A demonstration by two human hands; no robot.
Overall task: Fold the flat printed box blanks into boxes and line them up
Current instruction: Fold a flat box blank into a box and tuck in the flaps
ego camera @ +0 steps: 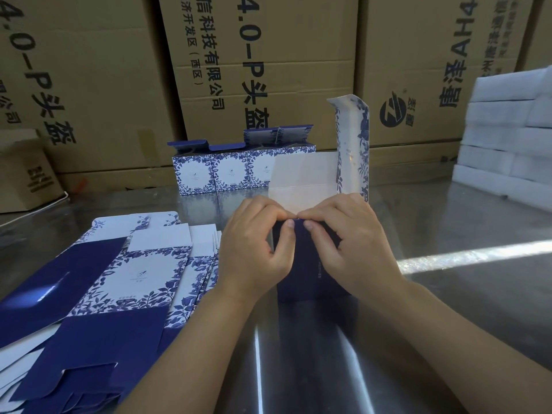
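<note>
The half-formed box [301, 276] is pinched at its upper fold by left hand [254, 252] and right hand [355, 249] — uneven thumb pressure could skew the crease.

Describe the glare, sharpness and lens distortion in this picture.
Head view: a bright glare streak crosses the metal table at right. Head view: the left hand and right hand pinching the half-folded box look sharp but dim. Head view: the cartons lean near the frame edges.
</note>
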